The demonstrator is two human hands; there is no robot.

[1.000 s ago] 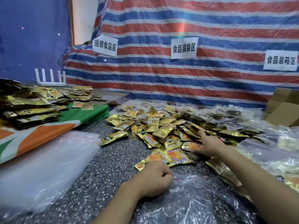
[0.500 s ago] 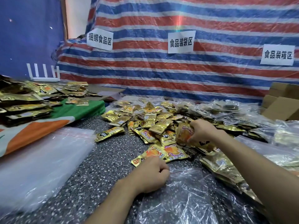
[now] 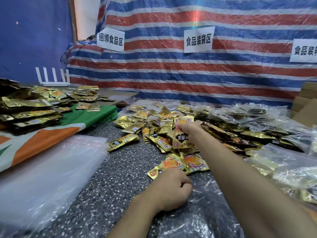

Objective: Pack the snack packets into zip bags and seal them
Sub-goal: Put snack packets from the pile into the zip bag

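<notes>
A heap of small gold snack packets (image 3: 154, 127) covers the middle of the speckled table (image 3: 120, 177). My right hand (image 3: 190, 128) reaches over the heap and grips a gold packet (image 3: 182, 140) with a black label, which hangs upright from my fingers. My left hand (image 3: 173, 189) rests as a fist on the edge of a clear zip bag (image 3: 197, 217) that lies flat in front of me. Two orange-printed packets (image 3: 181, 163) lie just beyond the fist.
A stack of empty clear zip bags (image 3: 44, 174) lies at the left. Bundled packets (image 3: 29, 110) sit on a green and orange cloth (image 3: 89, 117) at the far left. Filled bags (image 3: 257, 117) pile up at the right, beside cardboard boxes (image 3: 307, 103). A striped tarp (image 3: 188, 71) with paper signs closes the back.
My right hand went from lying on the heap to gripping a packet, and has lifted it and carried it a little left. My left fist has stayed on the bag.
</notes>
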